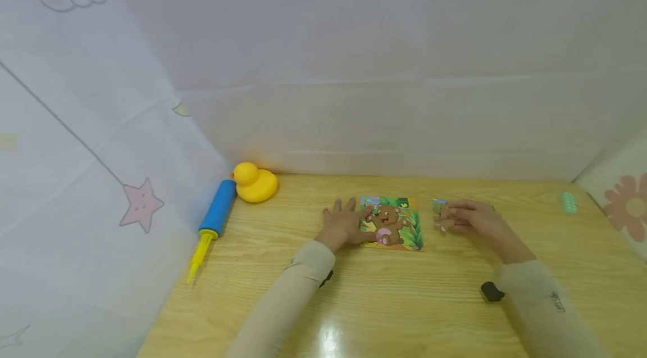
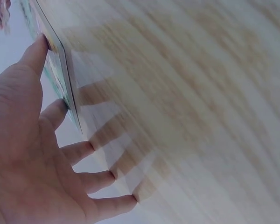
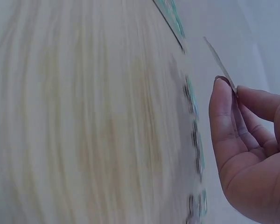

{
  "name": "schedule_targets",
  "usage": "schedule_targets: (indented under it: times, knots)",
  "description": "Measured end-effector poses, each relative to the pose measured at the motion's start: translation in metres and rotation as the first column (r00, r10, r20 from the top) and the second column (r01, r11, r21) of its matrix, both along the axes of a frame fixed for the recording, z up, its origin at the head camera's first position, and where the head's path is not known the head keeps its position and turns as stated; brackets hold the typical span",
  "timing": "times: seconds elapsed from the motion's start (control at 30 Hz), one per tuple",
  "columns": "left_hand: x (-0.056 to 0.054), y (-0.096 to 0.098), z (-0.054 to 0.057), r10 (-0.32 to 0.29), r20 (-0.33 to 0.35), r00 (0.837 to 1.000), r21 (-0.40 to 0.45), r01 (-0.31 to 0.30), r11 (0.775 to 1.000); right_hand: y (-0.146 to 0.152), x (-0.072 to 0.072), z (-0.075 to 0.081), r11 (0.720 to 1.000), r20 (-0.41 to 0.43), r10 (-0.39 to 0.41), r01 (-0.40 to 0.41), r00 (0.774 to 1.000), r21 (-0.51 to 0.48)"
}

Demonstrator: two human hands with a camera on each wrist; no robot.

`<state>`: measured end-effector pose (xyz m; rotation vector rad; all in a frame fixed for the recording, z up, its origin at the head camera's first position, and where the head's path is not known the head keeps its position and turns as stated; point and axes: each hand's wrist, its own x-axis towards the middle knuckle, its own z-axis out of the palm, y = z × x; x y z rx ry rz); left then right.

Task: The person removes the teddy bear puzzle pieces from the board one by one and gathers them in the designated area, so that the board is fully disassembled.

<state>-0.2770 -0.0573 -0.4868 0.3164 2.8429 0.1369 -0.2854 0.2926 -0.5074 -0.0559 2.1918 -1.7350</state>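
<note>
A square bear picture board (image 1: 411, 217), apparently a jigsaw puzzle, lies flat on the table. My left hand (image 1: 343, 225) spreads its fingers at the board's left side. In the left wrist view, the thumb and index finger (image 2: 56, 112) touch the board's edge (image 2: 65, 70), while the other fingertips rest on the tabletop. To the right of the board, my right hand (image 1: 475, 220) pinches a thin puzzle piece (image 3: 219, 63) between thumb and fingers, raised above the table. Its brown and blue picture side (image 1: 441, 208) shows in the head view.
Several loose puzzle pieces (image 3: 197, 144) lie below the right hand. A yellow rubber duck (image 1: 256, 184) and a blue hand pump (image 1: 219, 209) with a yellow nozzle stand at the left. A small green object (image 1: 569, 203) lies far right. Pale cloth walls (image 1: 354, 122) border the table.
</note>
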Motion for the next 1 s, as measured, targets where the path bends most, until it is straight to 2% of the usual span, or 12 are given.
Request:
schedule_targets:
  times: [0.23,0.37,0.53,0.77,1.0]
  knots:
    - [-0.001,0.0,0.001,-0.009,-0.01,1.0,-0.001,0.009,1.0,0.035,0.013,0.0,0.997,-0.003,-0.047,0.047,0.999,0.064]
    - [-0.003,0.0,0.0,-0.01,-0.024,1.0,-0.008,0.01,1.0,0.044,0.017,0.0,0.991,-0.004,-0.043,0.043,0.999,0.124]
    - [-0.002,0.001,-0.002,-0.008,-0.008,1.0,-0.003,0.008,1.0,0.047,0.021,0.001,0.981,0.007,-0.031,0.029,0.999,0.191]
    - [-0.003,0.001,-0.004,-0.006,-0.008,1.0,-0.009,0.006,1.0,0.049,0.02,0.001,0.965,0.001,-0.053,0.051,0.999,0.256]
    - [-0.004,0.0,-0.005,-0.007,-0.01,1.0,-0.007,0.007,1.0,0.049,0.018,0.004,0.954,-0.015,-0.048,0.05,0.999,0.294]
